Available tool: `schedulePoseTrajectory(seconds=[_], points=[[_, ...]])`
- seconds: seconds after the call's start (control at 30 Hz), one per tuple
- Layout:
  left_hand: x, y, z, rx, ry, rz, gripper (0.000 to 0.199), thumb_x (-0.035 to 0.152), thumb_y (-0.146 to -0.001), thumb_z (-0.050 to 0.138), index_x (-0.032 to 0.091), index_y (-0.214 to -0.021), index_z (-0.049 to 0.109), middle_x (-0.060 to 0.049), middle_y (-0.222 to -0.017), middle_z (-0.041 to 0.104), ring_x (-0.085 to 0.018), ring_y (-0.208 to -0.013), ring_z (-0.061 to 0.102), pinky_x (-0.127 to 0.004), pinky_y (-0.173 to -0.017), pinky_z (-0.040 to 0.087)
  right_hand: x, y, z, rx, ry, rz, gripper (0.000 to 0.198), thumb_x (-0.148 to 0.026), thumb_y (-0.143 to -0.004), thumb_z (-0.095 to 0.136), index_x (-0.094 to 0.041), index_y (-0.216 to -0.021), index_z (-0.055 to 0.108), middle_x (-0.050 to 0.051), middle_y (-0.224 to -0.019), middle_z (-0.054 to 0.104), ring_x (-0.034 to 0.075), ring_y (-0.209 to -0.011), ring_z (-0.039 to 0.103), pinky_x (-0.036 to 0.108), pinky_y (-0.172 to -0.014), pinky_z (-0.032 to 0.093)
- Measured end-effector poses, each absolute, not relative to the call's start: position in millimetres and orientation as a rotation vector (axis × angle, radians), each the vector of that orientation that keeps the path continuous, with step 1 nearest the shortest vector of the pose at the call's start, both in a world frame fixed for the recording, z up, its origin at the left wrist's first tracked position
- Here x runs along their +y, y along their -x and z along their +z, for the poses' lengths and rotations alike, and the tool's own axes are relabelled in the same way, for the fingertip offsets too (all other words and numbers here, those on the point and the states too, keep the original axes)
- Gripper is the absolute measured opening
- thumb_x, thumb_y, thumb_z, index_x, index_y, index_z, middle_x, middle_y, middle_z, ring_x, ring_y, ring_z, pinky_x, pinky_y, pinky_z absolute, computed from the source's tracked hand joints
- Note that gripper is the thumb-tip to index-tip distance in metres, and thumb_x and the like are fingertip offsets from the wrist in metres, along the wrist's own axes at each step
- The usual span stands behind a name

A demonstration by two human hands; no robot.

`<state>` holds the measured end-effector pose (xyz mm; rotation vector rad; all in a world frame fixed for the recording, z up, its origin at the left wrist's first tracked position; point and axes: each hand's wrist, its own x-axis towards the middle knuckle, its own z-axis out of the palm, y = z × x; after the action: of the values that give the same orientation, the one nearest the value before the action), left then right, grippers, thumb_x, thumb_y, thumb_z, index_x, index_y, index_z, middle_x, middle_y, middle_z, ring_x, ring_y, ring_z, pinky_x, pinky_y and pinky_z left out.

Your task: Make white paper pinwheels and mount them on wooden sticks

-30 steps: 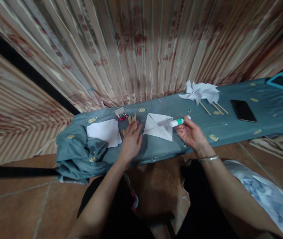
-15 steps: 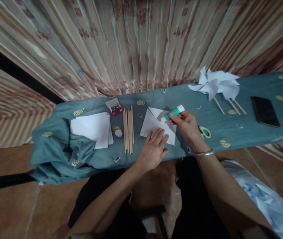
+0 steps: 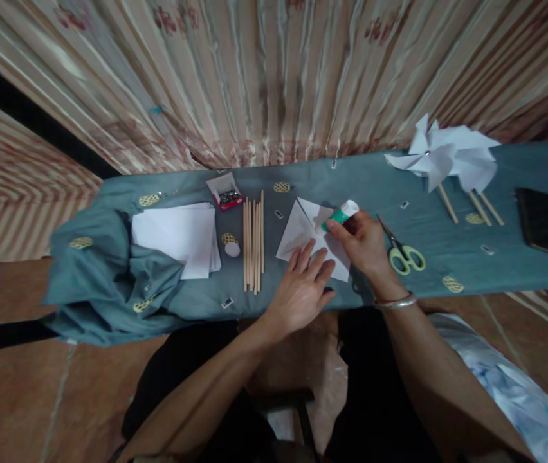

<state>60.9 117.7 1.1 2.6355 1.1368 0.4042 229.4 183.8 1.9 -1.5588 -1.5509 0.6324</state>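
A square of white paper (image 3: 294, 238) with cut lines toward its middle lies on the cloth in front of me. My left hand (image 3: 301, 286) rests flat on its near part, fingers spread. In my right hand (image 3: 363, 243) is a green and white glue stick (image 3: 340, 215), tilted, its lower end at the middle of the paper. Whether the tip touches the paper is hard to make out. Just right of that hand lie scissors (image 3: 405, 256) with light green handles, their blades pointing away from me.
Left of the paper are wooden sticks (image 3: 253, 247), a white round piece (image 3: 232, 249), an opened small box of metal pins (image 3: 228, 196) and a stack of white paper (image 3: 175, 238). Paper pinwheels (image 3: 447, 157) and a black phone (image 3: 544, 222) lie on the right. A plastic bag (image 3: 505, 386) stands below.
The view has shifted, so the table's things sit differently in the picture and the whole scissors now show. My right hand keeps the glue stick over the paper; the left stays on it.
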Motion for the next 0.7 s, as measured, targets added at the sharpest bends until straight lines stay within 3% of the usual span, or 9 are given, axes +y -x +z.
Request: schedulePoseTrajectory(seconds=[0.17, 0.7], points=[[116, -62, -2, 1.187, -2.612, 0.425, 0.048, 0.042, -0.09, 0.054, 0.018, -0.132, 0.051, -0.009, -0.148, 0.044, -0.04, -0.145, 0.017, -0.061, -0.116, 0.02, 179, -221, 9, -1.566, 1.654, 0.5, 0.027, -0.044, -0.08, 0.063, -0.018, -0.086, 0.062, 0.003, -0.074, 0.068, 0.019, -0.063, 0.061, 0.031, -0.06, 0.045], [116, -63, -2, 1.179, -2.59, 0.405, 0.051, 0.041, -0.09, 0.054, 0.017, -0.135, 0.049, -0.01, -0.147, 0.043, -0.043, -0.143, 0.019, -0.063, -0.115, 0.019, 175, -214, 17, -1.719, 1.702, 0.324, 0.026, -0.045, -0.083, 0.059, -0.019, -0.086, 0.06, 0.004, -0.07, 0.067, 0.02, -0.061, 0.06, 0.03, -0.058, 0.04]])
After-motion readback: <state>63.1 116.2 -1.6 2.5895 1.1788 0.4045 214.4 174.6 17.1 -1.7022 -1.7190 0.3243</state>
